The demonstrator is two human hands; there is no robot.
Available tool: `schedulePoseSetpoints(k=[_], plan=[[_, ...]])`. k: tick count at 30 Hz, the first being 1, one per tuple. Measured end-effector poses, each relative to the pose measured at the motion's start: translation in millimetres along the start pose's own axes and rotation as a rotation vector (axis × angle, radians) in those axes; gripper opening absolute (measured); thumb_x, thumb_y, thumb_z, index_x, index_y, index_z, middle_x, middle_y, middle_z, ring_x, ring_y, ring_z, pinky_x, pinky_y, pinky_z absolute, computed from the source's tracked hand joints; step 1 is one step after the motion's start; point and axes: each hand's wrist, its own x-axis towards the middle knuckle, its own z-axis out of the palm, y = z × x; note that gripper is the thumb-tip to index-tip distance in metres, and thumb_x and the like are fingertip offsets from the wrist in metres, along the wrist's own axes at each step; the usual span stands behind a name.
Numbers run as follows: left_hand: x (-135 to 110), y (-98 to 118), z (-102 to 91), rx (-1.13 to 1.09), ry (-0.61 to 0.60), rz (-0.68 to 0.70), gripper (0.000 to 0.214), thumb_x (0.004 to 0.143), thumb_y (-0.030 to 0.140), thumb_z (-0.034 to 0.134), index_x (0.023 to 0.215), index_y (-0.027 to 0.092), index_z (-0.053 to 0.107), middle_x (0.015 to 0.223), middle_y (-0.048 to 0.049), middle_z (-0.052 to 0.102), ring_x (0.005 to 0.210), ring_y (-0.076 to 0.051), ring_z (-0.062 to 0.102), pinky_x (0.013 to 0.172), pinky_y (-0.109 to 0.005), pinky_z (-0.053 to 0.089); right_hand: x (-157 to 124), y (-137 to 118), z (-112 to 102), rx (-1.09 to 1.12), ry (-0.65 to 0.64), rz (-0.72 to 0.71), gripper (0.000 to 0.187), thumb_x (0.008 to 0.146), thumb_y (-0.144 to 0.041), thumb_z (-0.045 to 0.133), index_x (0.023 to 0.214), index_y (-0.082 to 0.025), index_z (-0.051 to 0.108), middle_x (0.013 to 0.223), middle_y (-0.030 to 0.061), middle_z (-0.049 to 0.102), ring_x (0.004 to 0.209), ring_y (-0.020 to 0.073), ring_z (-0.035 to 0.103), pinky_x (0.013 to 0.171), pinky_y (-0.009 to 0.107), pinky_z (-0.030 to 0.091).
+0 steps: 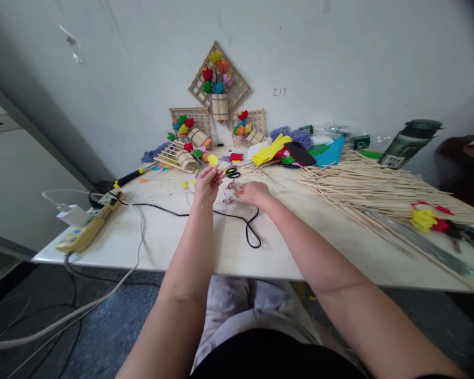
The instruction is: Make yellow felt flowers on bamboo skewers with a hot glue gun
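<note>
Pinched fingers of my left hand [208, 185] hold a small yellow petal piece [213, 160], which shows just above the fingertips. My right hand [256, 193] is closed around a small white, red-patterned glue gun [229, 192] with an orange part near the fingers; its grip is mostly hidden. Black-handled scissors [233, 172] lie just beyond and between the two hands. Small yellow pieces on thin stems [184, 185] rest on the table left of my left hand. A black cord [248, 231] loops on the table below my right hand.
Lattice panels with colourful flowers [220, 79] stand against the wall. Thin wooden sticks [375, 181] spread across the right side, near a dark bottle [411, 143]. Coloured sheets [272, 150] and a black phone [300, 153] lie at the back. A power strip [89, 223] sits at left.
</note>
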Motion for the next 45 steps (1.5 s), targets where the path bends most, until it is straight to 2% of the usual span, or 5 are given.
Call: schedulePoseSetpoints(k=[7,15,24,36,45], plan=[[0,-3,-0.4,0.037,-0.026,-0.010,0.017,0.062,0.017,0.074,0.071,0.015,0.060,0.057,0.0006,0.064,0.048,-0.007,0.058,0.043,-0.013,0.043,7,60,-21,0.158,0.281,0.238,0.029,0.082,-0.032,0.046,0.090,-0.022,0.073,0.099,0.0071,0.071,0.093,0.0212,0.063,0.072,0.026,0.044],[-3,-10,3.6,0.090,-0.103,-0.067,0.013,0.065,0.016,0.072,0.070,0.013,0.061,0.058,-0.0019,0.064,0.048,-0.009,0.059,0.045,-0.017,0.044,13,107,-4,0.204,0.226,0.476,0.025,0.076,-0.021,0.053,0.092,-0.021,0.074,0.103,0.0085,0.070,0.094,0.0228,0.063,0.076,0.029,0.045],[-4,-15,4.9,0.126,-0.148,-0.100,0.017,0.062,0.019,0.074,0.071,0.012,0.061,0.059,-0.0024,0.065,0.049,-0.010,0.059,0.046,-0.018,0.044,21,105,14,0.041,0.144,0.485,0.033,0.084,-0.039,0.051,0.104,-0.019,0.068,0.107,0.0131,0.067,0.102,0.0242,0.061,0.081,0.033,0.045],[-7,-18,7.8,0.173,-0.151,-0.131,0.025,0.056,0.022,0.077,0.070,0.013,0.059,0.058,-0.0017,0.065,0.048,-0.010,0.059,0.046,-0.018,0.045,23,98,17,-0.007,0.180,0.489,0.031,0.087,-0.022,0.046,0.107,-0.009,0.066,0.110,0.0224,0.064,0.102,0.0271,0.062,0.081,0.035,0.047],[-7,-19,9.4,0.178,-0.132,-0.075,0.028,0.057,0.026,0.078,0.072,0.012,0.060,0.060,-0.0017,0.065,0.055,-0.012,0.063,0.047,-0.018,0.041,22,81,-1,0.516,0.396,0.375,0.021,0.084,-0.025,0.051,0.089,-0.014,0.068,0.090,0.0094,0.070,0.087,0.0197,0.064,0.074,0.027,0.047]])
